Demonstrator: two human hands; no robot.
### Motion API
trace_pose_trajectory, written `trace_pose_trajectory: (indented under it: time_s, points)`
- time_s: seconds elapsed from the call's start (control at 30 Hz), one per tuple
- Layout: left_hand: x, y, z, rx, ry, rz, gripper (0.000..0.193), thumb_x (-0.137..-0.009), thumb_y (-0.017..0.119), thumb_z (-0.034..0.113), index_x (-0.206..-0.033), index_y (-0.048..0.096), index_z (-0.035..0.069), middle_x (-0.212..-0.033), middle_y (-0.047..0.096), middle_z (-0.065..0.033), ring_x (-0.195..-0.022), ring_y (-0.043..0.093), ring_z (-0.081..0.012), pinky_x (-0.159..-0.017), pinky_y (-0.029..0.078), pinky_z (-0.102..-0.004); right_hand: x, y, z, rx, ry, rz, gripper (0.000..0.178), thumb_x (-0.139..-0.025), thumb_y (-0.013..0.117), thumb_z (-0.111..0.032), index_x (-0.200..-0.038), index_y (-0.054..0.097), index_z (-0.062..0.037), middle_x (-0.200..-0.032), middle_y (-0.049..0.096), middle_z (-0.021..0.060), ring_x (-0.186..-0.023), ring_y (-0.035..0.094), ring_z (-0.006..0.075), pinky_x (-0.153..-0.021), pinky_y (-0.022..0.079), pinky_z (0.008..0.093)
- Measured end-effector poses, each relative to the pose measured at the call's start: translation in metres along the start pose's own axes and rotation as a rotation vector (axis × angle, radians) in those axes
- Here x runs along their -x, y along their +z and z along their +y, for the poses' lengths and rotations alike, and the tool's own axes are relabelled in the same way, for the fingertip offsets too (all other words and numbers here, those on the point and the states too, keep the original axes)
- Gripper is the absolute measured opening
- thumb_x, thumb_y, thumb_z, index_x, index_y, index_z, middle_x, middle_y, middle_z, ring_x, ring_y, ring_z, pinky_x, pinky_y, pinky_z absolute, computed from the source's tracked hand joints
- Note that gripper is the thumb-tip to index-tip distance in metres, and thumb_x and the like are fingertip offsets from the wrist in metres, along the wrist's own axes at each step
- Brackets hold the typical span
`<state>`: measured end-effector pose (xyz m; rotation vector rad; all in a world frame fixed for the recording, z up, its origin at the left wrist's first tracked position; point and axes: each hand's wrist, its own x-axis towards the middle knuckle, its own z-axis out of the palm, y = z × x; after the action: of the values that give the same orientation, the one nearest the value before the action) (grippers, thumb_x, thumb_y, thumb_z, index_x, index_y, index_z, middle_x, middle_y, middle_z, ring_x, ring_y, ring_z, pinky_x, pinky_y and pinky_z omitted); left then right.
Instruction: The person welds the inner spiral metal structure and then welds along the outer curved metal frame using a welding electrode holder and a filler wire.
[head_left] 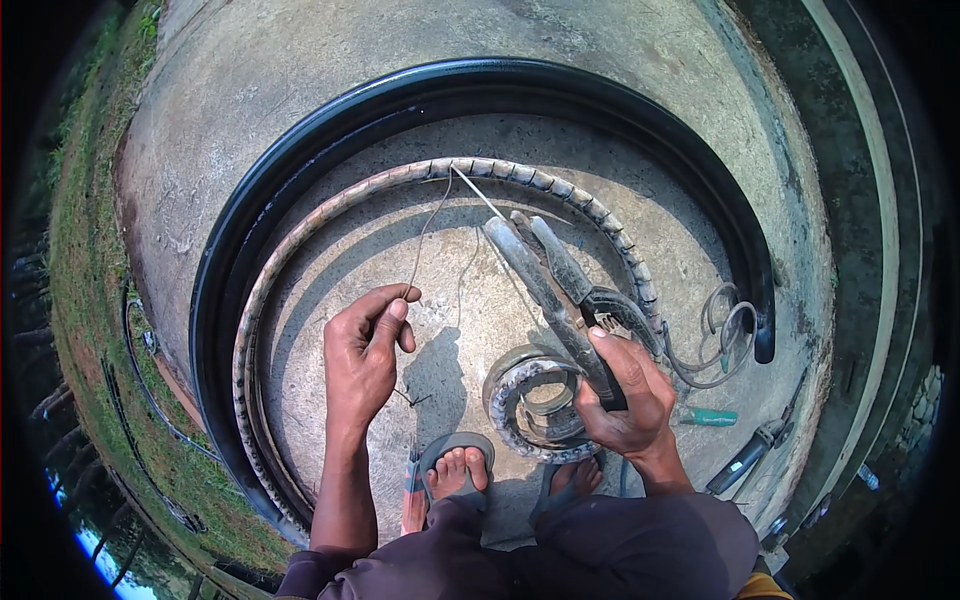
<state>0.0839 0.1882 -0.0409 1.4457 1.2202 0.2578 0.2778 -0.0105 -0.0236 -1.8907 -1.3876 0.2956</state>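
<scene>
Right hand (635, 385) grips a worn rod clamp (525, 262), whose thin rod (479, 192) slants forward-left toward the far arc of a notched, curved bar (400, 174); left hand (365, 347), nearer that tip, pinches a fine wire (428, 225) running forward toward it.

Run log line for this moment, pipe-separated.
left hand: pinches thin wire | right hand: holds clamp tool with rod | rod tip: at notched hoop, contact unclear | partly around hoop: black curved rim

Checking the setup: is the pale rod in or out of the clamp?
In: the rod juts from the jaw end of the clamp.
</scene>
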Motion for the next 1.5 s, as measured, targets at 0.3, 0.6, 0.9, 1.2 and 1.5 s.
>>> trace_pose_trajectory:
  time_s: [0.3,0.6,0.9,1.2,1.5]
  points:
    - [0.0,-0.002,0.0,0.004,-0.038,0.0,0.021,-0.1,0.059,0.01,-0.107,0.073,-0.004,-0.067,0.063,-0.0051,-0.061,0.056,-0.0093,-0.058,0.044,-0.0268,0.003,-0.002,-0.007,-0.47,0.473,0.067,0.066,-0.073,0.071,0.005,-0.137,0.053,0.0059,-0.115,0.067,0.0204,-0.096,0.071,0.0242,-0.084,0.058,0.0329]
    - [0.003,0.01,-0.005,-0.299,-0.021,0.224,0.024,-0.098,0.063,0.014,-0.118,0.071,0.005,-0.089,0.071,-0.0129,-0.081,0.068,-0.0197,-0.076,0.053,-0.0342,0.028,-0.01,0.009,-0.33,0.364,0.116,0.068,-0.073,0.073,0.001,-0.137,0.05,0.0098,-0.124,0.064,0.0242,-0.11,0.067,0.0254,-0.094,0.053,0.0316]
    - [0.068,0.07,-0.041,-0.616,0.407,-0.184,0.05,-0.085,0.076,0.03,-0.127,0.064,0.005,-0.113,0.067,-0.016,-0.1,0.063,-0.0348,-0.092,0.047,-0.0425,0.037,-0.024,0.009,-0.36,0.467,0.174,0.074,-0.078,0.069,0.006,-0.145,0.038,0.0115,-0.134,0.057,0.0278,-0.119,0.063,0.028,-0.099,0.053,0.0343]
    - [0.069,0.062,-0.028,-0.498,0.228,-0.351,0.053,-0.086,0.071,0.023,-0.132,0.059,0.003,-0.106,0.069,-0.0211,-0.097,0.066,-0.0361,-0.093,0.047,-0.0447,0.042,-0.023,0.012,-0.296,0.343,0.182,0.071,-0.076,0.071,0.006,-0.141,0.044,0.0119,-0.132,0.06,0.0271,-0.116,0.065,0.0291,-0.097,0.054,0.0351]
    - [0.069,-0.016,-0.065,-0.308,0.443,0.556,0.026,-0.092,0.052,0.008,-0.116,0.053,-0.001,-0.096,0.052,-0.0101,-0.088,0.051,-0.0194,-0.085,0.043,-0.0335,0.034,-0.017,0.005,-0.087,0.119,0.125,0.065,-0.072,0.075,0.001,-0.132,0.055,0.0096,-0.119,0.067,0.0254,-0.102,0.072,0.0335,-0.087,0.058,0.0379]
